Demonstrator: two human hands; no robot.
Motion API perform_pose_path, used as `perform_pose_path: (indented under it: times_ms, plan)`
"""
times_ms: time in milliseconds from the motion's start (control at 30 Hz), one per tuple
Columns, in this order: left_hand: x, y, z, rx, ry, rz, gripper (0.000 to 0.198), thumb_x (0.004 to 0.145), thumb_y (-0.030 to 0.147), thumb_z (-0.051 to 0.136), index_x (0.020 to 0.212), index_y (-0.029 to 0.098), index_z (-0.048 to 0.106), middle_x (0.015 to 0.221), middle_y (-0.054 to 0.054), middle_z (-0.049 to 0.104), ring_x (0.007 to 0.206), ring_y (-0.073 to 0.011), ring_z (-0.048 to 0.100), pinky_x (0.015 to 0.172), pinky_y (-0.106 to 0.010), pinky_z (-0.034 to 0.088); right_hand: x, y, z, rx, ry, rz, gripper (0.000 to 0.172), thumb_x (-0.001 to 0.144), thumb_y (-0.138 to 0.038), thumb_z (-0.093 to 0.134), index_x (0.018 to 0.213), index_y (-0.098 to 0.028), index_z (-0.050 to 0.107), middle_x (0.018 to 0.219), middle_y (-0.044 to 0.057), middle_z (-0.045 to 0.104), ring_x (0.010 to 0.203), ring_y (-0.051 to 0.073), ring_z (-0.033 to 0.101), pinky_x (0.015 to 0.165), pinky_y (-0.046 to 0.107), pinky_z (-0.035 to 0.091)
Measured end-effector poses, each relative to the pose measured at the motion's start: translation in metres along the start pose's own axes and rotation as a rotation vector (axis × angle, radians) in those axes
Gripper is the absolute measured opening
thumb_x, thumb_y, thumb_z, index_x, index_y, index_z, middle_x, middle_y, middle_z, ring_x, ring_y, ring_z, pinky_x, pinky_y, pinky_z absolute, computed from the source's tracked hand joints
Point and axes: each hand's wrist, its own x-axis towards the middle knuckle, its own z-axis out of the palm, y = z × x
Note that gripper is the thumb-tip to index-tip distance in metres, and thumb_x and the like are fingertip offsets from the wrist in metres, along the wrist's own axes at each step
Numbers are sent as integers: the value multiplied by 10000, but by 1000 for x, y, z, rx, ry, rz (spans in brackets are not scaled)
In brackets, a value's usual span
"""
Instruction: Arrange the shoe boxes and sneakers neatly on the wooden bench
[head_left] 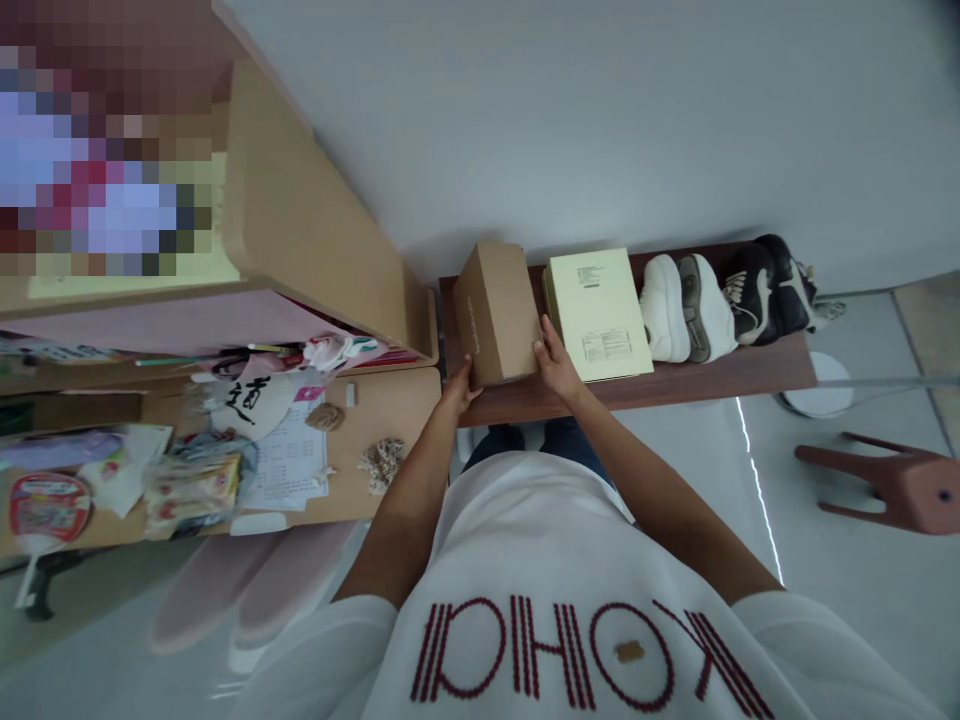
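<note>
HOLD: we grip the brown cardboard box (495, 312) with even, opposed pressure | left hand (459, 390) cupped at its near corner | right hand (556, 362) half-open on its right side | PLACE: near edge of dark wooden shelf (720, 385)

The head-worn camera looks forward and down over a white shirt (525, 590).

From my remote seat, looking down on wearer's own body: loose white short-sleeved top (525, 560), wide left sleeve (322, 640) and right sleeve (817, 650) in same fabric. Chest carries large dark red lettering (570, 655), upside down in my view, strokes made of parallel dotted lines. Small tan patch (629, 652) inside round letter. Dark blue trousers (555, 438) below hem. Left hand (461, 388), right hand (556, 362) bare.
</note>
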Motion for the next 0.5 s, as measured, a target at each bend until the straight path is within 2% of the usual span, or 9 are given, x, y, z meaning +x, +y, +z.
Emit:
perform_pose_path:
  times_ms: [167, 367, 500]
  plan:
    - [-11, 8, -3, -30, 51, 115, 485, 833, 612, 782, 1201, 324, 652, 1494, -53, 621, 1343, -263, 610, 984, -448, 582, 2, 4, -3, -49, 48, -30, 905, 973, -806, 348, 1665, -223, 350, 1710, 58, 376, 1615, 235, 277, 1342, 436, 194]
    - [-24, 23, -16, -22, 112, 265, 551, 813, 512, 836, 1300, 345, 640, 1452, -45, 662, 1301, -253, 646, 922, -404, 607, 4, -3, -5, -116, 43, 66, 960, 916, -841, 458, 1604, -171, 472, 1617, 140, 507, 1537, 324, 426, 1314, 503, 269]
    - [-26, 29, -16, -6, 136, 344, 636, 806, 470, 855, 1383, 323, 630, 1448, -71, 671, 1281, -261, 668, 915, -387, 618, 17, -5, -7, -112, -67, 154, 1020, 822, -798, 671, 1631, -226, 428, 1564, 119, 571, 1516, 370, 450, 1287, 577, 308]
